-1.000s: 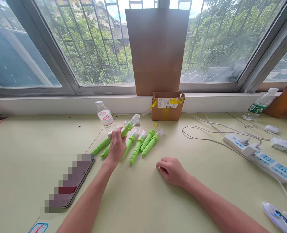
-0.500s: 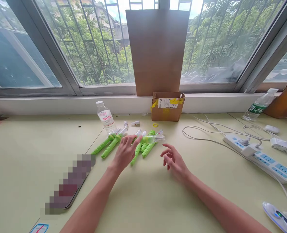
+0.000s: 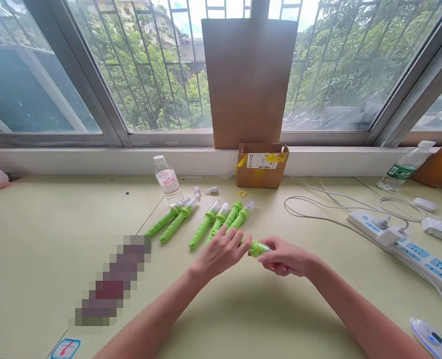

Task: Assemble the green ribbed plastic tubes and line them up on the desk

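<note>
Both hands are on one green toy flute [image 3: 258, 249], held nearly level above the table. My left hand [image 3: 224, 251] closes over its left end, hiding most of the green body. My right hand [image 3: 286, 256] grips the other end, where a clear ribbed tip shows between thumb and fingers. Just beyond my left hand lie several similar green flutes with clear tips, including one flute [image 3: 205, 225] on the left of the group and another flute [image 3: 242, 214] at its right. Two more flutes, one at the front [image 3: 179, 223], lie beside a water bottle [image 3: 167, 182].
Small white-and-clear caps [image 3: 211, 190] and a yellow ring [image 3: 242, 193] lie in front of a small cardboard box [image 3: 260, 175]. A blurred-out dark phone-like slab [image 3: 112, 279] is at left. A power strip [image 3: 404, 247] with cables [image 3: 329, 215] and another bottle [image 3: 404, 167] stand right.
My left hand has brought the flute toward me and to the right. My right hand, empty and apart before, has taken hold of its clear end.
</note>
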